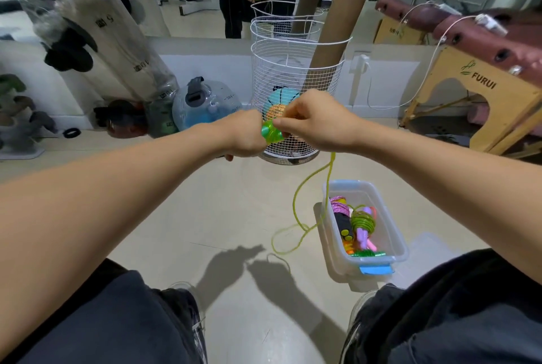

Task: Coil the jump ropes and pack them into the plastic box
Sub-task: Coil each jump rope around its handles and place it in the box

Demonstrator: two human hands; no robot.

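My left hand (245, 136) grips the bright green handles (272, 132) of a jump rope at chest height. My right hand (311, 120) pinches the thin yellow-green cord (297, 208) right beside those handles. The cord hangs down from my right hand and trails in loose loops on the floor. To the lower right stands the clear plastic box (396, 234) with a blue tab. Inside it lie coiled ropes: a pink one (338, 206), a green one (363, 221), and others with orange, black and purple parts.
A white wire basket (293, 64) with cardboard tubes and a ball stands just beyond my hands. Clear bags and a water jug sit on the left, a wooden massage table (481, 91) on the right. A mirror behind shows a crouching person. My knees frame the bottom.
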